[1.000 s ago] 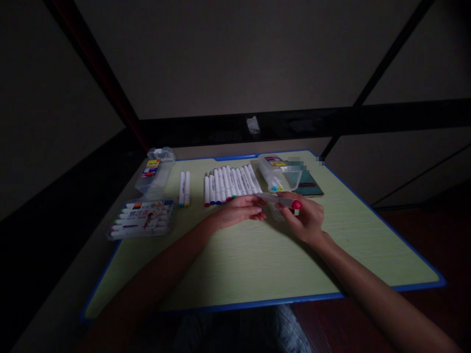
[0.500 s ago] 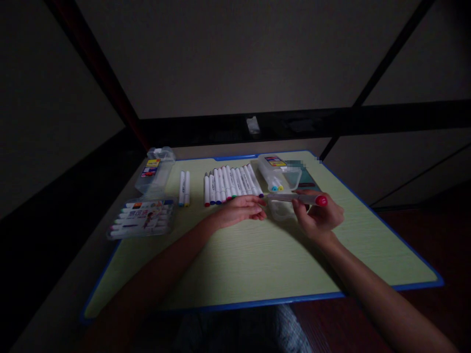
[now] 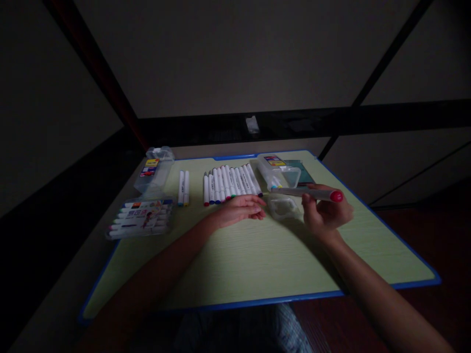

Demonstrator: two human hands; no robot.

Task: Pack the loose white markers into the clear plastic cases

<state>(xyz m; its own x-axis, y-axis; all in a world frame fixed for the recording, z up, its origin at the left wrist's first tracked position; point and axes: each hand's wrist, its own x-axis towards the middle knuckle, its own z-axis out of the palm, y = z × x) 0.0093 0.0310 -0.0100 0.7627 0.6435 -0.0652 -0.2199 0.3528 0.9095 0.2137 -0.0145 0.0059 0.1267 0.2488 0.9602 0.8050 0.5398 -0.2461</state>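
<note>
My right hand (image 3: 328, 214) grips a white marker (image 3: 300, 193) with a red end, its far end reaching in front of a clear plastic case (image 3: 290, 176). In that case, the coloured ends of markers (image 3: 275, 185) show at the opening. My left hand (image 3: 241, 212) lies on the table with its fingers stretched out and holds nothing. Just beyond it is a row of several white markers (image 3: 230, 184) with coloured ends. Between my hands sits a clear plastic piece (image 3: 283, 208), perhaps a lid. Two more white markers (image 3: 183, 189) lie side by side left of the row.
At the table's left edge are a clear case (image 3: 153, 171), standing behind, and a flat pack of markers (image 3: 142, 218) in front. A dark teal flat object (image 3: 300, 169) lies behind the right case. The pale green tabletop (image 3: 235, 264) has a blue rim.
My right hand has moved a little right and up with the red-ended marker, uncovering more of the clear plastic piece. My left hand has hardly moved.
</note>
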